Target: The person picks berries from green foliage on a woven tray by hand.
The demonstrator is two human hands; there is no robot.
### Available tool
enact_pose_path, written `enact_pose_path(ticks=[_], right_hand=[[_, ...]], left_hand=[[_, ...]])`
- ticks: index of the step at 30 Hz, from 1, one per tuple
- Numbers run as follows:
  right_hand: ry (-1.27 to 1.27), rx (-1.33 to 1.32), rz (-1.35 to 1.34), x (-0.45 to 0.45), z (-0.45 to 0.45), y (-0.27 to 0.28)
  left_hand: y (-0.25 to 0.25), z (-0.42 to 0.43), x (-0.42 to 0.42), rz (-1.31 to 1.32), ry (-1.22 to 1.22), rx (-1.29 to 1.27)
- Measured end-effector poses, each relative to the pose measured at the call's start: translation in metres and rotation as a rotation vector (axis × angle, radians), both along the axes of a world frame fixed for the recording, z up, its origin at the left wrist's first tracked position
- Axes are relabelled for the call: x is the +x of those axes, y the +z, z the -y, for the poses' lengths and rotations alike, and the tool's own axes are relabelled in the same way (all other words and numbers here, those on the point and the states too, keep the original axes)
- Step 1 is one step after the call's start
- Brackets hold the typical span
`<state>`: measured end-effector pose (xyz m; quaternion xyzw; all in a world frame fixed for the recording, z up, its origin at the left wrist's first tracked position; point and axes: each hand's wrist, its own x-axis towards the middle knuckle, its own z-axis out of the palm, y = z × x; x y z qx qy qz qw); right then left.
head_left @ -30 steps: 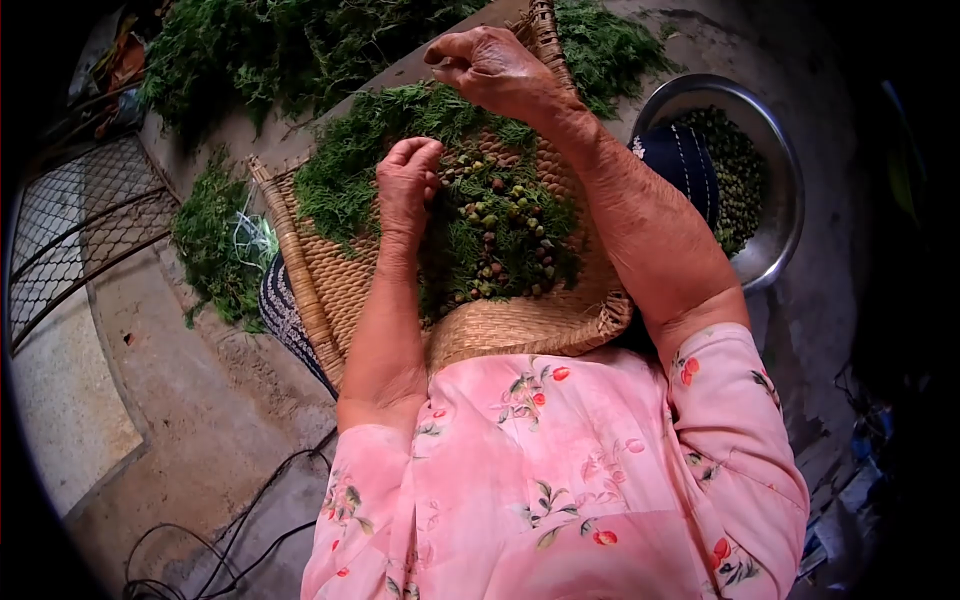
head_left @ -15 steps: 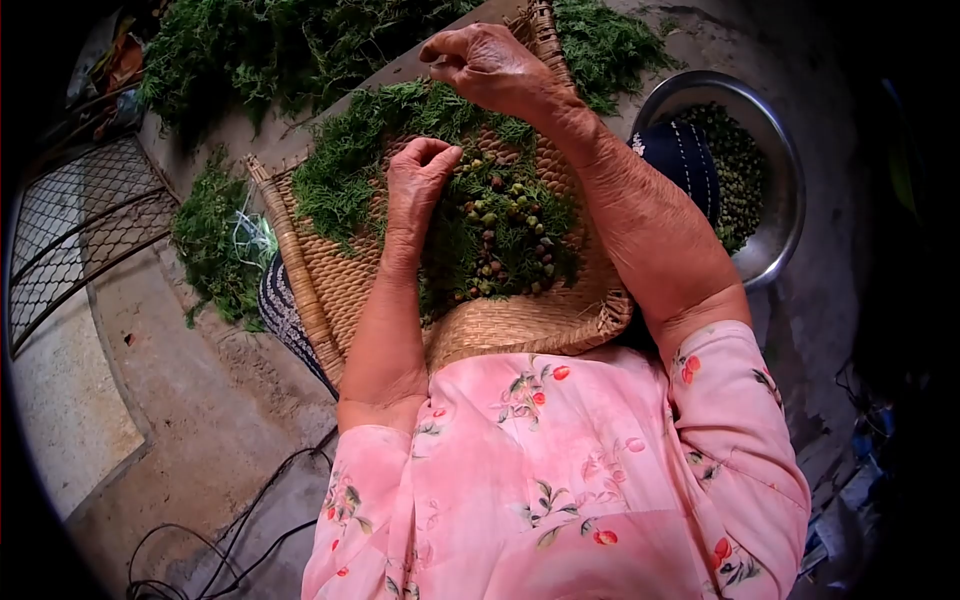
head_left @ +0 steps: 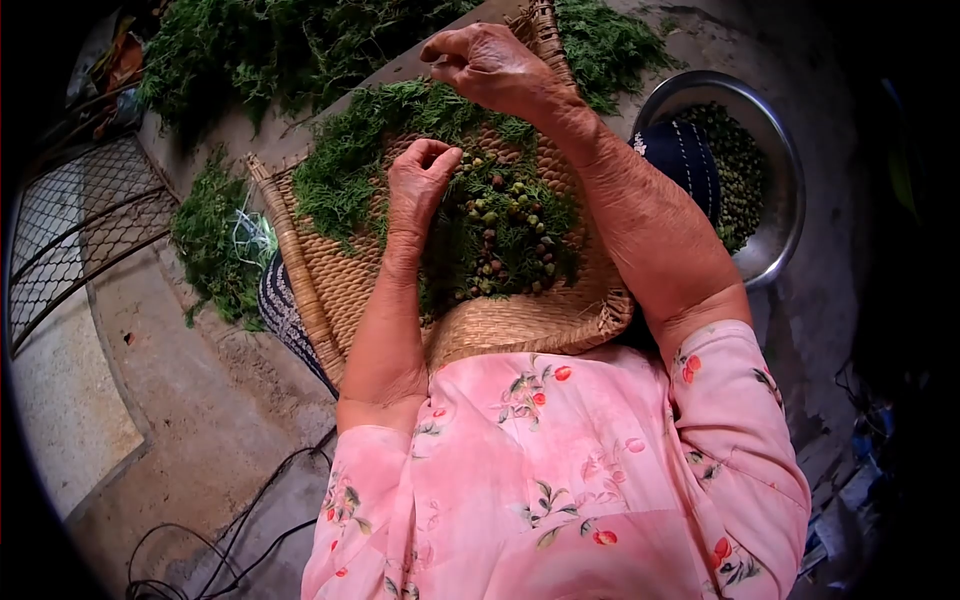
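Note:
A woven basket tray rests on my lap, with feathery green sprigs and a pile of small round green and brown seed cones on it. My left hand is closed in a pinch at the upper left edge of the cones; whatever its fingertips hold is too small to make out. Over the tray's far side, my right hand is raised with its fingers curled in and the thumb against them. Anything inside that grip is hidden.
At the right stands a steel basin with many small green cones. A large heap of green branches lies beyond the tray, and a smaller bunch at its left. A wire mesh frame and black cables are further left.

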<state>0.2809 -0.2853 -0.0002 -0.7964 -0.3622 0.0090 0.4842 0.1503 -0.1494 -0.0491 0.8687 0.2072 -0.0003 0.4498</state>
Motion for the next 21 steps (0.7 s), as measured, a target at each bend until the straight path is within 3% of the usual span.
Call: enact_pose_path(ticks=[1, 2, 8, 10, 11, 12, 14, 18, 20, 21], right_hand=[[0.001, 0.0, 0.0, 0.0, 0.0, 0.001], [0.009, -0.009, 0.001, 0.0, 0.001, 0.002], [0.006, -0.009, 0.024, 0.001, 0.0, -0.001], [-0.009, -0.022, 0.052, 0.001, 0.001, 0.0], [-0.005, -0.02, 0.022, 0.001, 0.002, 0.001], [0.0, -0.017, -0.006, 0.0, 0.002, 0.002], [-0.004, -0.012, -0.001, -0.001, 0.001, 0.003], [0.0, -0.011, -0.001, -0.001, 0.001, 0.004], [0.001, -0.009, -0.003, -0.001, 0.001, 0.005], [0.003, -0.006, -0.003, -0.002, 0.002, 0.005]], left_hand=[[0.002, 0.004, 0.0, -0.047, -0.053, 0.081], [0.004, 0.011, 0.001, -0.1, -0.132, 0.333], [-0.003, 0.006, 0.001, -0.062, -0.083, 0.341], [0.007, 0.001, 0.001, -0.024, 0.052, -0.167], [0.016, -0.004, -0.002, -0.105, 0.218, -0.497], [0.017, -0.011, 0.0, -0.029, 0.283, -0.867], [0.019, -0.011, 0.001, 0.021, 0.42, -1.154], [0.027, 0.004, 0.005, 0.076, 0.477, -1.262], [0.0, -0.012, 0.007, 0.003, 0.261, -1.16], [0.001, -0.004, 0.009, -0.021, 0.26, -0.814]])
